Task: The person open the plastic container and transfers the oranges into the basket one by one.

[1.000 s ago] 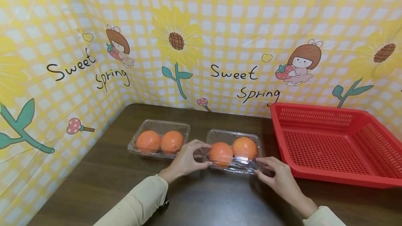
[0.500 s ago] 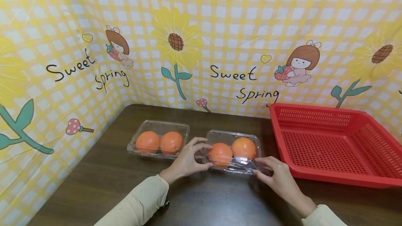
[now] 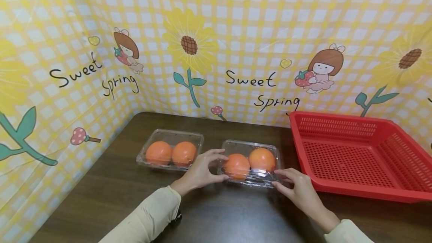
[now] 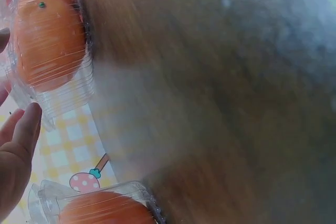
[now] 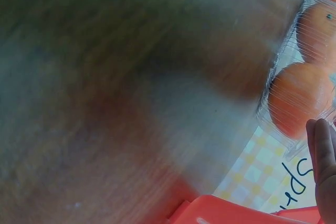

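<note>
Two clear plastic clamshell boxes stand on the dark table, each with two oranges inside. My left hand (image 3: 202,168) holds the left end of the right-hand box (image 3: 251,144), thumb at its front corner and fingers at its side. At the other end, my right hand (image 3: 300,188) pinches the front right corner with thumb and fingers. The left orange (image 3: 237,167) sits nearer to me than the right orange (image 3: 262,159). In the left wrist view, ridged plastic wall (image 4: 68,98) shows beside the left fingers (image 4: 29,127). The right fingertips (image 5: 315,129) are at the box's end in the right wrist view.
The other clamshell box (image 3: 177,135) stands to the left, close to my left hand. A red perforated plastic basket (image 3: 303,160) sits at the right, beyond my right hand. A yellow checked cloth (image 3: 216,48) hangs behind the brown table (image 3: 229,213).
Almost nothing has moved. Both hands stay at the two ends of the right-hand box, with only slight shifts of the fingers and thumbs.
</note>
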